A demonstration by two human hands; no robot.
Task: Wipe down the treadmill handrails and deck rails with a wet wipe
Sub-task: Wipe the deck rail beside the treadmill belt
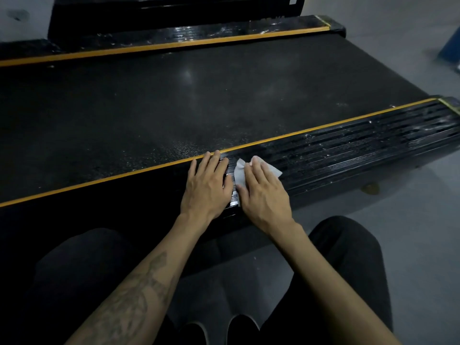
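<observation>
- Setting: grey floor [388, 220], dim light; treadmill seen from its side, the dark belt [199, 95] running between two ribbed black rails, each edged with an orange stripe.
- Near deck rail [348, 150] lay directly under both hands. Far deck rail [199, 36] lay well beyond the belt and looked streaked or wet. Handrails were not in view.
- Right hand [263, 192] lay flat, fingers straight, pressing the wet wipe [240, 174] onto the rail top. Nothing was gripped; the wipe was pinned under the palm and fingers, with corners showing ahead of the fingertips and beside the thumb.
- Left hand [206, 185] rested flat and empty just beside the right, its fingertips reaching the orange stripe [99, 179].
- White specks and streaks showed on the rail outward of the right hand; judged not yet clean there.
- Risk: the wipe was held by pressure alone, so it could bunch or slip out on a stroke along the ribs.
- Risk: the grooves could trap lint, and a flat palm may skim over the ridges.
- Risk: the left hand, bracing on a damp rail, could slide.
</observation>
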